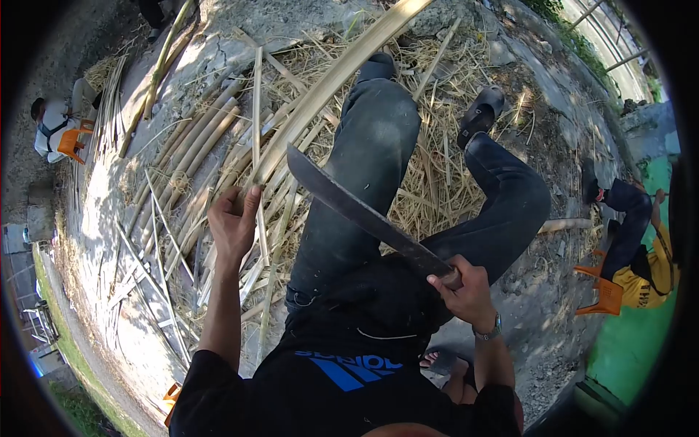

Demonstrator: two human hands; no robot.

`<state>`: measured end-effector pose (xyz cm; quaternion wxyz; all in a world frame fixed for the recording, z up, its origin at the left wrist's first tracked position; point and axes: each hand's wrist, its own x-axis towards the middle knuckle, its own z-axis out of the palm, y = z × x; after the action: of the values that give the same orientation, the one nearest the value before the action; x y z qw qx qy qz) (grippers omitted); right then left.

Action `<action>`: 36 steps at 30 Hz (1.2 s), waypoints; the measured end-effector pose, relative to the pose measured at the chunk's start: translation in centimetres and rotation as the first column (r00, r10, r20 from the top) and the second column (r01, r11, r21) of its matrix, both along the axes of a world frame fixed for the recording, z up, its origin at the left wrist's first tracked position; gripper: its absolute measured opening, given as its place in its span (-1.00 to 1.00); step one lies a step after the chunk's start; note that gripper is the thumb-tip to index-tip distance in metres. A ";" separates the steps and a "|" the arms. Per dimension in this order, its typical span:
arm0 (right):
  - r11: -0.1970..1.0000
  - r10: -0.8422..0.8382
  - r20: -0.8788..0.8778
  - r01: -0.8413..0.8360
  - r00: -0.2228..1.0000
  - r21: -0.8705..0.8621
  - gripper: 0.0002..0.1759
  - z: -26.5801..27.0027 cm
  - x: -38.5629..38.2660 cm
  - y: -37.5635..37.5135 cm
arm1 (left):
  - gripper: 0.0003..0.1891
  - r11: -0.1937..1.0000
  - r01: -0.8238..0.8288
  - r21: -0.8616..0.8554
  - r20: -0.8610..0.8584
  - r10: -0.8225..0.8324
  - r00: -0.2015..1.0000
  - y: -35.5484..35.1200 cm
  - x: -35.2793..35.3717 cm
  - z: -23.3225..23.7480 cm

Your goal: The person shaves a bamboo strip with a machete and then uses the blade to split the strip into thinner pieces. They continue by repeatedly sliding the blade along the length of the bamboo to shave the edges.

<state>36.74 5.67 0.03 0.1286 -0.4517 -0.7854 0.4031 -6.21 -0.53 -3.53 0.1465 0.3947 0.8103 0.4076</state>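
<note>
The left hand (233, 222), arm stretched forward, pinches a thin bamboo strip (257, 124) upright over the pile (189, 167). The right hand (466, 291), wrist bent, is clenched on a machete (357, 211) angled across the knee, blade tip near the strip.

The machete (357, 207) blade is dark metal, matt and a little stained. The slat (320, 95) is dry bamboo, pale and smooth; the shavings (437, 175) at 12 o'clock look fibrous. The ground (240, 36) is rough, cracked concrete. The trousers (371, 153) are dark matt cloth. The chair (603, 293) at 3 o'clock is orange plastic.
</note>
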 end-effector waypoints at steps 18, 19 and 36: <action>0.682 -0.707 -0.177 0.726 0.684 0.082 -0.68 1.8 -1.2 8.7 | -0.61 0.955 0.287 0.070 -0.501 -0.215 0.838 -0.2 -1.7 -1.1; 0.724 -0.667 -0.206 0.688 0.716 0.048 -0.68 0.9 -2.6 8.1 | -0.75 0.955 0.295 0.016 -0.507 -0.246 0.826 -0.2 -1.5 -0.4; 0.909 -0.307 -0.195 0.348 0.931 0.231 -0.73 -0.5 -10.3 5.7 | -0.57 0.972 0.234 0.007 -0.510 -0.198 0.837 0.8 0.7 0.9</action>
<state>26.49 11.40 -0.45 0.3135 -0.5238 -0.7321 0.3022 -5.47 0.24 -2.61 -0.0399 0.5813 0.7560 0.2983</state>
